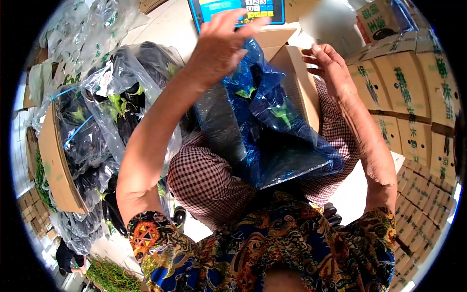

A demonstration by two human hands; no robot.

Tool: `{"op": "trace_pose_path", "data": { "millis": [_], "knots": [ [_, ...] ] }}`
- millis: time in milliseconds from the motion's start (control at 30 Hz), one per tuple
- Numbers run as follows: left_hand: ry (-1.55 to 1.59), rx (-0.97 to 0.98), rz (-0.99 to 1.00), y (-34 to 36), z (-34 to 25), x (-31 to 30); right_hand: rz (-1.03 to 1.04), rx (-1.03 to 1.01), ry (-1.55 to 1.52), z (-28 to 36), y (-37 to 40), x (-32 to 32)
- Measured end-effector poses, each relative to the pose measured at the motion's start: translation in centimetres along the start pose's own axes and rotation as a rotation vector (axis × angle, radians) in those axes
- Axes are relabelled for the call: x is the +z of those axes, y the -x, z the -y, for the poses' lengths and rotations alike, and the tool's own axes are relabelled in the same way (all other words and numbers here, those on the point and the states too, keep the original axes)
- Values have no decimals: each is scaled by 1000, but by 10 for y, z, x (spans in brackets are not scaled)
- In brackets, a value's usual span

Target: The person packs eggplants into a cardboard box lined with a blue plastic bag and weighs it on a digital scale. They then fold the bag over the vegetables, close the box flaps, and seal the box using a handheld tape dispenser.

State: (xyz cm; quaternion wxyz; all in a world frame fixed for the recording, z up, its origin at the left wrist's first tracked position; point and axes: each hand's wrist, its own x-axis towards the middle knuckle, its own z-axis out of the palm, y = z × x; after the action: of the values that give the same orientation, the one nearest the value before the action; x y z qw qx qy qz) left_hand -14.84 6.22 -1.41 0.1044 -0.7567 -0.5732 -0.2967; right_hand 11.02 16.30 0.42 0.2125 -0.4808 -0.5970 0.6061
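A carton stands between my knees, lined with a blue plastic bag whose edges spill over its sides. Dark eggplants with green stem caps lie inside, partly covered by the plastic. My left hand is over the far left of the carton, fingers spread, in front of a scale's keypad display. Beside the carton's far right wall is my right hand, its fingers loosely bent and apart, with nothing visible in them.
At left, clear plastic bags of eggplants fill the space beside an open carton's cardboard flap. Printed cartons are stacked at right. Green produce lies at lower left, near another person.
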Motion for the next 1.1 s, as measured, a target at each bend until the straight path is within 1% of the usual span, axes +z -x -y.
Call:
{"op": "trace_pose_path", "data": {
  "millis": [33, 67, 100, 133, 167, 233, 300, 333, 433, 467, 500, 533, 567, 633, 700, 733, 767, 833, 867, 900, 933, 967, 1000, 1033, 1067, 1100],
  "knots": [
    [-100, 91, 25, -5, -3, 3, -26, -41, 118, -2, -2, 1],
    [-75, 135, 1, -8, -8, 9, 9, -13, 316, 6, 7, 11],
    [-95, 153, 29, -7, -7, 16, 43, 18, 517, 13, 20, 28],
    [-113, 171, 58, -6, -5, 23, 109, -225, 379, 5, 33, 44],
    [-129, 190, 87, -6, -5, 28, 95, -164, 924, -25, 18, 41],
    [-27, 98, 8, -11, -9, 24, 153, -126, 1053, -24, 14, 56],
    [106, -16, -43, -16, -12, 19, 204, -243, 963, -42, -4, 47],
    [167, -6, -119, -18, -9, 19, 232, -303, 914, -52, -10, 43],
    [340, -96, -136, -18, -8, 17, 374, -135, 103, -25, -8, 26],
    [351, -67, -183, -20, -5, 16, 305, -116, 68, 1, -4, 19],
    [342, -82, -197, -23, -6, 13, 237, -92, 31, 25, 2, 13],
    [332, -98, -207, -26, -7, 8, 207, -307, 175, 30, 0, 2],
    [321, -111, -216, -29, -7, 2, 172, -283, 323, 43, 9, 3],
    [223, -4, -245, -38, -8, -7, 241, -198, 564, 41, 34, 27],
    [127, 101, -280, -45, -11, -12, 322, -382, 1011, 5, 58, 60],
    [14, 243, -485, -49, -7, -3, 382, -352, 1107, -15, 70, 73],
    [57, 197, -436, -49, -6, -5, 442, -322, 1200, -33, 77, 81],
    [142, 108, -334, -47, -4, -11, 535, -247, 1272, -60, 80, 83],
    [-16, 149, -482, -45, 1, -3, 674, -97, 1358, -64, 74, 82],
    [182, -54, -403, -47, -1, -10, 715, -133, 1335, -72, 70, 72],
    [376, -259, -322, -49, -3, -20, 711, -178, 1160, -82, 65, 61],
    [406, -290, -290, -47, 4, -21, 708, -219, 990, -87, 61, 53],
    [435, -322, -258, -44, 10, -21, 696, 154, 660, -61, 61, 51],
    [193, -165, -520, -48, 21, -7, 628, 385, 126, -58, 60, 35],
    [-59, -1, -768, -56, 30, 10, 535, 414, -57, -44, 56, 21],
    [-50, -18, -807, -58, 30, 12, 262, 403, -101, -18, 60, 15]
  ]
}}
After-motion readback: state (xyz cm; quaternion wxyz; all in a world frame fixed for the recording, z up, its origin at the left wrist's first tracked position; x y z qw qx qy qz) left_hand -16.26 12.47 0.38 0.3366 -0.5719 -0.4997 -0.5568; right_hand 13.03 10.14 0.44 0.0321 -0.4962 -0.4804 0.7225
